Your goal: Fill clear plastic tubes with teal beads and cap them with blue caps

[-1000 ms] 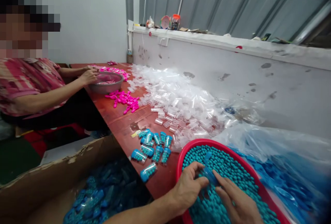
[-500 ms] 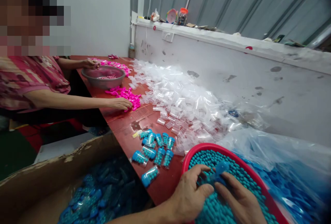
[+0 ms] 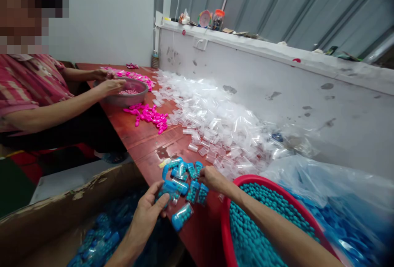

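Observation:
Several clear tubes (image 3: 182, 217) with blue caps, filled with teal beads, lie grouped on the red-brown tabletop (image 3: 203, 230). At the left side of this group, my left hand (image 3: 147, 209) has its thumb and fingers closed around one blue-capped bead tube (image 3: 170, 188). My right hand (image 3: 214, 180) reaches over from the right with its fingers bent together at the right side of the group. What its fingertips hold, if anything, is hidden. Below my right forearm is a red basin (image 3: 226, 222) of loose teal beads (image 3: 255, 226).
A cardboard box (image 3: 123, 174) holding more filled tubes stands at lower left. Clear empty tubes (image 3: 209, 111) are heaped along the wall. A plastic bag (image 3: 308, 172) with blue parts lies right. Across the table, a co-worker's hands (image 3: 112, 86) are over a grey basin (image 3: 123, 99) near pink parts (image 3: 150, 115).
Both my hands have moved left from above the red basin to the filled tubes. The co-worker's nearer hand has left the pink parts and come back to the grey basin.

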The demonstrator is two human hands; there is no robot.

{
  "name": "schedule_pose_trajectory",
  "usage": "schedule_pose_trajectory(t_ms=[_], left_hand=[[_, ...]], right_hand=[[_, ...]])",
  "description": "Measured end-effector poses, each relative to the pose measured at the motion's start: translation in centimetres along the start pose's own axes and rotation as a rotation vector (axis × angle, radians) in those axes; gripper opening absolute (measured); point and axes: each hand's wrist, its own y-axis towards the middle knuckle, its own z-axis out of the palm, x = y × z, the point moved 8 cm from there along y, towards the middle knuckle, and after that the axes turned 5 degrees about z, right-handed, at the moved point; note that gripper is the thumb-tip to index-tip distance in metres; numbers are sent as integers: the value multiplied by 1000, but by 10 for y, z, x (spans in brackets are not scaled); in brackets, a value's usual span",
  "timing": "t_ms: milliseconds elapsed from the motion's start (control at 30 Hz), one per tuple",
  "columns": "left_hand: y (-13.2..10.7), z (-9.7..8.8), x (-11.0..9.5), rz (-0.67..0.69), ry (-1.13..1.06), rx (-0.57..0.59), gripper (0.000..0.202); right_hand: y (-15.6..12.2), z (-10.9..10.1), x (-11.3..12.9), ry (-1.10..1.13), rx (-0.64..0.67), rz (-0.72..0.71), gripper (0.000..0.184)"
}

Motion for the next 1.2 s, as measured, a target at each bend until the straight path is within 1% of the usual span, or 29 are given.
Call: schedule_pose_trajectory(t_ms=[33,100,233,400,600,733,800,867,933,1000,1100,1133,1200], left_hand=[[0,-7,4,-9,3,-13,54],[-1,-15,12,-21,-10,-21,54],[-1,-17,28,-58,-53,5,52],[4,-18,38,-82,-96,7,55],[4,-14,42,-109,-113,29,54],[5,-16,50,-115,-111,18,55],[6,-18,54,-107,-99,7,54],[6,-18,54,-105,-111,7,52],[6,-12,52,-111,-162,54,49],[3,0,47,-118,-228,126,46],[-1,22,39,-121,-303,203,46],[-2,30,37,-120,-327,219,46],[-4,48,33,-117,-364,262,46]], right_hand=[[10,8,1,-18,15,21,15],[24,20,0,-55,26,53,13],[37,32,-3,-111,19,89,18],[38,40,-6,-138,39,99,18],[41,49,-16,-128,48,186,12],[43,56,-17,-75,63,218,16],[44,56,-15,-34,60,219,17],[44,50,-11,23,42,204,17],[41,41,-5,99,15,176,13],[32,29,4,194,-4,143,10],[6,14,19,366,-18,98,18],[-6,9,23,457,-26,78,20],[-31,1,29,790,-57,26,20]])
